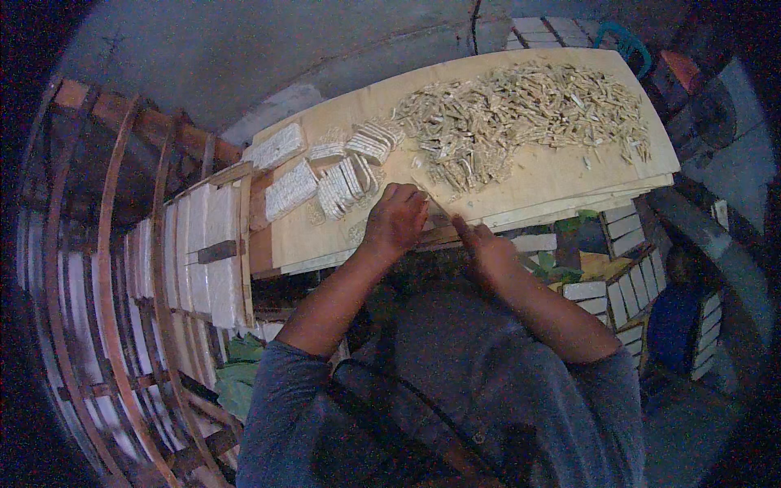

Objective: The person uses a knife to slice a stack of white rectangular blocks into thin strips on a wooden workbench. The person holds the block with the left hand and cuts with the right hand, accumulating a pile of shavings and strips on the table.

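Note:
At the near edge of a pale wooden board [325, 244], my left hand [396, 218] is closed with its fingers curled down. What it holds is hidden. Just to its right, my right hand [488, 248] grips a knife, whose thin dark blade [439, 213] points toward the left fingers. White, bumpy blocks that look like tempeh [291, 189] lie on the board left of my hands. Beside them are several stacks of tempeh slices [345, 180]. A wide heap of small cut tempeh strips [521, 114] spreads over the far and right part of the board.
White wrapped slabs [203, 252] stand on wooden slats at the left, with a slatted rack [110, 244] beside them. Green leaves [240, 366] hang below. To the right, white blocks [634, 289] rest in trays under the board, and a teal chair [622, 41] stands behind.

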The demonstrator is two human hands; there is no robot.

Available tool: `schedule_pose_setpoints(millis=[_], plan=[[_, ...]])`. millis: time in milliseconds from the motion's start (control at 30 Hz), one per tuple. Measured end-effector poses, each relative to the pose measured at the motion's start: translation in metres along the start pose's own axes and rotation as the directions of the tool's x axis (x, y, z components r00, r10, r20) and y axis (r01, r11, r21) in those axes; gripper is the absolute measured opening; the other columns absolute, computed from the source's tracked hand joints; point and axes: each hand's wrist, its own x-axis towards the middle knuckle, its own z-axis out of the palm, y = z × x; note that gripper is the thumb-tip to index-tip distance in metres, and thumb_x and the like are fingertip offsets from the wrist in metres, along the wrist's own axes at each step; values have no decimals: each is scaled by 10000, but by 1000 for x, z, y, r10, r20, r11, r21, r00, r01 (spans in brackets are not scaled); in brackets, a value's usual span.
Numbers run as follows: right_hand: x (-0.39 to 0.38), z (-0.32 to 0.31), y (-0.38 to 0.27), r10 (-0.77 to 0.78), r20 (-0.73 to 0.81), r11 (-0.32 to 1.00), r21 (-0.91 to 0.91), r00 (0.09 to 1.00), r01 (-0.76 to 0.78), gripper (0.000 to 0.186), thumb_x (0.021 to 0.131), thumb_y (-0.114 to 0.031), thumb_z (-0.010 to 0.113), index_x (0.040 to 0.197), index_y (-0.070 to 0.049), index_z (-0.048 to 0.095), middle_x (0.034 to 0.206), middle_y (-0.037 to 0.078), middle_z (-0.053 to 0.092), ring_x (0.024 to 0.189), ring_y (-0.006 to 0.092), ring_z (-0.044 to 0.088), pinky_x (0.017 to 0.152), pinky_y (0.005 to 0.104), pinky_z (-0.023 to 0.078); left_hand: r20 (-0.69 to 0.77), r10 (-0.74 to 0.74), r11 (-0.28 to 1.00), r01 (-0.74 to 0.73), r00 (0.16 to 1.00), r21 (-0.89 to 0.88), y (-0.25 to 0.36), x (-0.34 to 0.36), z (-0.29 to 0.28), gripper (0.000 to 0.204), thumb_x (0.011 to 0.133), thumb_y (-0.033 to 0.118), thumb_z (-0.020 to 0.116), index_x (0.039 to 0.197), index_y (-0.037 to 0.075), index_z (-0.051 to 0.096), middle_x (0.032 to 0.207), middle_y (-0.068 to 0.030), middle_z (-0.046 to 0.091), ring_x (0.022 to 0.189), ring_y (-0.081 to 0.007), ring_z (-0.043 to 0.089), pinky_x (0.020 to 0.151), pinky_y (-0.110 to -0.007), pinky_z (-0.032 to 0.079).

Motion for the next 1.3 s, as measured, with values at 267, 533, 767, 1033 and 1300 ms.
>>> schedule_pose_setpoints(millis=[267, 533, 767, 1033, 1300], plan=[[8, -26, -16, 25, -9, 994, 105, 1000, -23, 815, 932, -163, 663, 1661, -264, 312, 1145, 242, 639, 868, 467, 706, 743, 565, 585, 86, -73, 997, 69, 994, 44, 8, 5, -8, 142, 897, 160, 729, 999, 61, 723, 1052, -116, 692, 1042, -342, 638, 892, -456, 567], [-13, -11, -3, 56, 73, 998, -10, 996, -55, 791, 927, -150, 646, 1651, -248, 342, 1116, 237, 646, 860, 458, 704, 745, 556, 587, 8, -10, 1000, 10, 1000, -3, 2, -2, -6, 146, 868, 147, 741, 987, 66, 720, 1039, -92, 675, 1020, -313, 637, 872, -428, 572], [12, -22, -16, -3, 25, 987, 158, 1000, -1, 795, 930, -150, 650, 1655, -240, 336, 1119, 233, 653, 871, 462, 704, 752, 547, 597, 86, -31, 1000, 31, 996, 5, 5, 0, -15, 150, 861, 123, 741, 996, 63, 716, 1038, -101, 670, 1013, -329, 637, 865, -440, 571], [-21, -15, -5, 43, 77, 999, 3, 996, -43, 786, 926, -160, 658, 1646, -218, 346, 1175, 255, 638, 881, 472, 705, 761, 557, 594, -19, -4, 1000, 4, 1000, -10, 6, -3, -12, 136, 862, 119, 740, 980, 57, 717, 1028, -109, 673, 1015, -339, 635, 857, -450, 570], [6, -17, -24, 0, 45, 999, 45, 999, -2, 750, 952, -159, 646, 1641, -223, 355, 1152, 272, 654, 872, 485, 702, 766, 559, 590, 7, 14, 1000, -14, 1000, -14, 0, -7, -9, 151, 846, 109, 753, 981, 53, 712, 1015, -114, 662, 995, -352, 635, 854, -448, 567]])
